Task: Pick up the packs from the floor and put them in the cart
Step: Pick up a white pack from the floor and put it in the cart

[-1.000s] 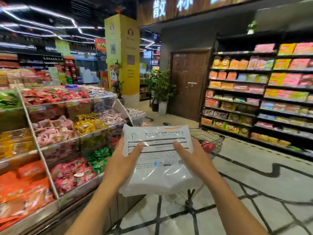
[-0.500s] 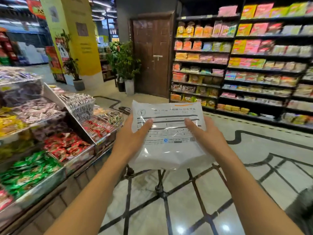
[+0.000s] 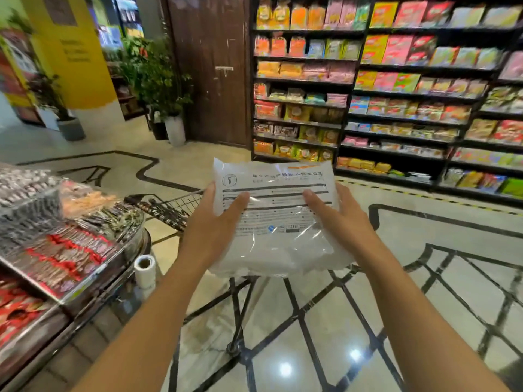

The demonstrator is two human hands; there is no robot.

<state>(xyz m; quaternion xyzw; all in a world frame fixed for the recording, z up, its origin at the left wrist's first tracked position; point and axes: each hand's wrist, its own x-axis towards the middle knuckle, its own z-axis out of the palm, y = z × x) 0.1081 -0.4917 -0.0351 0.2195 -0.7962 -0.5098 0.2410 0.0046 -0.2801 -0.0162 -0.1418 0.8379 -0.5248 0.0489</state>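
1. Your single head-worn wide-angle view looks forward and down along both forearms, entering from the lower frame.
2. The floor (image 3: 325, 349) fills the lower frame, close by.
3. Shelving (image 3: 396, 89) occupies the upper right, farther off.

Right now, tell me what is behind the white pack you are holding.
Behind the white pack, the cart shows only its wire left corner. The pack hides the rest of the basket and anything inside it.
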